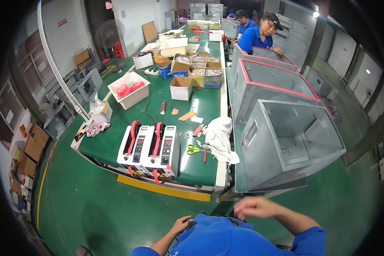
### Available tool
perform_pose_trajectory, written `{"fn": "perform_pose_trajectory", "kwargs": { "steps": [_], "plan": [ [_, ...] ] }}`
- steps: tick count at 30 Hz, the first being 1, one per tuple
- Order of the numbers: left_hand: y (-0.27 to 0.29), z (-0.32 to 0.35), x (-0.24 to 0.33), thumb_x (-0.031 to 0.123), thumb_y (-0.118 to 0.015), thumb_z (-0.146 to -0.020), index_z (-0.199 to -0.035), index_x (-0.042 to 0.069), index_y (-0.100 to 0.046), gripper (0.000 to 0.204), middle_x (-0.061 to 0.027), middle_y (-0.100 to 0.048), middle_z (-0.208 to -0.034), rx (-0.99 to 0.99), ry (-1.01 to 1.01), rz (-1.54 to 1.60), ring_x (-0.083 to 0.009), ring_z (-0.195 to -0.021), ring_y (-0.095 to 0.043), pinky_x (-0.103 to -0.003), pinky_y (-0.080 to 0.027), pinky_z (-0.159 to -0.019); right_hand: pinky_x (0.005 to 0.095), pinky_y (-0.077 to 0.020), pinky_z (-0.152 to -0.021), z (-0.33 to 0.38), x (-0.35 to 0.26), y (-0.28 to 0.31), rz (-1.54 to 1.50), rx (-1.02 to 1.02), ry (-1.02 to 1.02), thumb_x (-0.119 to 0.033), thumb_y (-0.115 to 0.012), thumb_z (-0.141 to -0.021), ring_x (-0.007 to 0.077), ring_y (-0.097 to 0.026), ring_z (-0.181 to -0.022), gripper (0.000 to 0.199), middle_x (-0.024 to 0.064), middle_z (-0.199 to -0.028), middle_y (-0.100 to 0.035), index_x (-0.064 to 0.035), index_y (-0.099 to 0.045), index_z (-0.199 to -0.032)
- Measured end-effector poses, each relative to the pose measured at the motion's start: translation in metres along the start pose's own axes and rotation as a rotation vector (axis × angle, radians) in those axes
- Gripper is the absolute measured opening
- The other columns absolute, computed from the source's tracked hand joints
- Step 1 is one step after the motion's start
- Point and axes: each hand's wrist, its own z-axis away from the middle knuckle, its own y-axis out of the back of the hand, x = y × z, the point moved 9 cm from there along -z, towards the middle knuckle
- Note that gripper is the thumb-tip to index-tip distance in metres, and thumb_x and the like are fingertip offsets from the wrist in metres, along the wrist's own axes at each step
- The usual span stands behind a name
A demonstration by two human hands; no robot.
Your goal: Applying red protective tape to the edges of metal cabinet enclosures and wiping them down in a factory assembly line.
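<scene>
My left hand point(181, 224) is low beside my waist, its fingers loosely stretched toward my blue shirt, with nothing visible in it. My right hand point(254, 208) is raised in front of my body, bent at the wrist and smeared by motion; whether it holds anything is unclear. Nearest to it is an open grey metal cabinet point(260, 170) with bare top edges. Ahead on the green bench point(102, 147) stand two white tape dispensers point(163, 149) with red tape. Green-handled scissors point(193, 149), a red-handled tool point(205, 156) and a white cloth point(219, 138) lie to their right.
Beyond the near cabinet stands another cabinet point(243, 98) edged with red tape, where a person in blue point(254, 40) leans over a further one. Cardboard boxes of small parts point(205, 79) and a white bin with red tape rolls point(130, 100) occupy the bench. A fan point(109, 35) stands left.
</scene>
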Motion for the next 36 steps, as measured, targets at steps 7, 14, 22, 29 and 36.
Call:
{"fn": "perform_pose_trajectory", "kwargs": {
  "steps": [7, 14, 22, 29, 36],
  "plan": [
    [0.012, 0.008, -0.007, 0.025, -0.065, -0.078, -0.110, 0.003, -0.057, 0.040, -0.0122, -0.061, -0.098, 0.134, -0.006, 0.096, -0.0162, -0.090, -0.057, -0.027, -0.045, -0.081, 0.0340, -0.0505, -0.053, 0.024, -0.256, -0.027, -0.466, 0.344, 1.297, -0.002, -0.047, -0.083, 0.0165, -0.043, -0.053, 0.003, 0.0094, -0.077, -0.042, -0.0040, -0.046, -0.081],
    [0.014, 0.019, -0.030, 0.021, -0.058, -0.084, -0.112, -0.002, -0.053, 0.036, -0.0122, -0.061, -0.095, 0.291, 0.021, 0.258, -0.0137, -0.083, -0.058, -0.024, -0.045, -0.076, 0.0327, -0.0421, -0.038, 0.051, -0.270, -0.052, -0.881, 0.231, 1.662, -0.001, -0.054, -0.070, 0.0188, -0.036, -0.048, 0.012, 0.0078, -0.065, -0.044, -0.0060, -0.048, -0.061],
    [0.018, 0.028, -0.020, 0.019, -0.054, -0.087, -0.117, -0.003, -0.048, 0.038, -0.0158, -0.060, -0.097, 0.319, 0.027, 0.306, -0.0196, -0.086, -0.060, -0.028, -0.047, -0.077, 0.0318, -0.0382, -0.035, 0.057, -0.255, -0.060, -1.153, 0.602, 1.662, -0.006, -0.053, -0.067, 0.0173, -0.033, -0.040, 0.014, 0.0049, -0.053, -0.042, -0.0075, -0.047, -0.055],
    [0.012, 0.014, -0.012, 0.020, -0.054, -0.087, -0.117, -0.003, -0.048, 0.038, -0.0154, -0.060, -0.096, 0.244, -0.001, 0.262, -0.0187, -0.085, -0.060, -0.028, -0.047, -0.077, 0.0295, -0.0320, -0.029, 0.063, -0.262, -0.050, -1.081, 0.499, 1.460, -0.004, -0.053, -0.065, 0.0166, -0.031, -0.036, 0.016, 0.0057, -0.050, -0.039, -0.0069, -0.044, -0.052],
    [0.008, 0.009, -0.009, 0.021, -0.055, -0.086, -0.118, -0.002, -0.048, 0.040, -0.0148, -0.060, -0.096, 0.205, -0.004, 0.250, -0.0183, -0.084, -0.060, -0.027, -0.047, -0.076, 0.0282, -0.0258, -0.024, 0.070, -0.255, -0.048, -1.240, 0.702, 1.632, 0.002, -0.051, -0.054, 0.0155, -0.025, -0.032, 0.019, 0.0067, -0.045, -0.035, -0.0068, -0.037, -0.044]
  ]
}}
